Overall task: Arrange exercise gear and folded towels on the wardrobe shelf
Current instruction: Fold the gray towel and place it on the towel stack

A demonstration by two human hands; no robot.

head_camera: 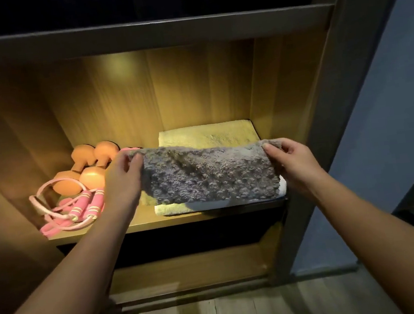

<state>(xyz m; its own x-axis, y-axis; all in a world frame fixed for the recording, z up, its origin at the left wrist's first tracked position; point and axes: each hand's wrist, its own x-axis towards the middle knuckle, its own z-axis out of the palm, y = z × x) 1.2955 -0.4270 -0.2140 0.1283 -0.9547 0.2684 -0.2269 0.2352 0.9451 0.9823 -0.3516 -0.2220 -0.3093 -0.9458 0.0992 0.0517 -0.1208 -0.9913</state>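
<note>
Cloth: grey towel point(208, 175), deep nubbly pile, bobbled and rough-looking, matt. Under and behind the grey towel, pale towel point(206, 136), also cloth, with finer short loops and a flatter surface. Beneath the grey towel, shelf point(156, 221) of wood-grain board, smooth, with a faint sheen in the warm light. Left of the grey towel: dumbbells point(91, 177) with a smooth matt orange coating; skipping-rope handles point(94, 204) pink, matt, pale-banded — material unclear; pink tube point(45, 189) smooth, slightly glossy.
</note>
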